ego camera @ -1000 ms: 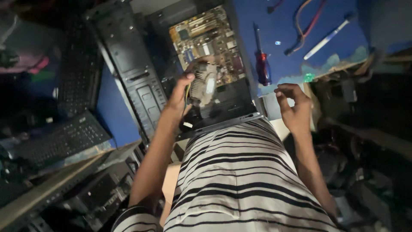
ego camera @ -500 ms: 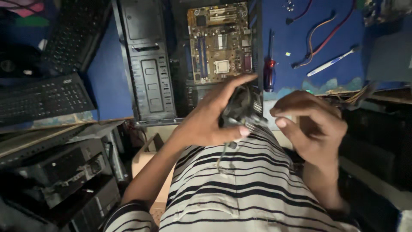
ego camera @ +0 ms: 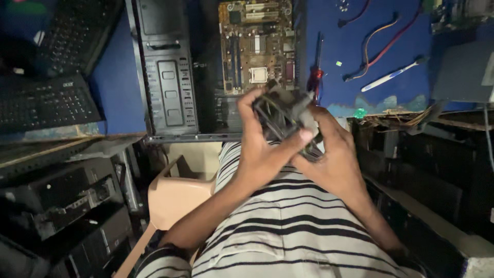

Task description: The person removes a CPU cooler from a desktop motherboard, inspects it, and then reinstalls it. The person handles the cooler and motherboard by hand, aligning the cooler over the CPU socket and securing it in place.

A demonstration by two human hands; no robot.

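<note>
Together, left hand [ego camera: 262,149] and right hand [ego camera: 334,159] clasp a dark, boxy cooling fan [ego camera: 282,114] with grey casing.

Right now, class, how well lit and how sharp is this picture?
Head view: dim overall; the blue table and circuit board are best lit, the edges fall into shadow; the fan held by the left hand and right hand looks dark and slightly soft.
</note>
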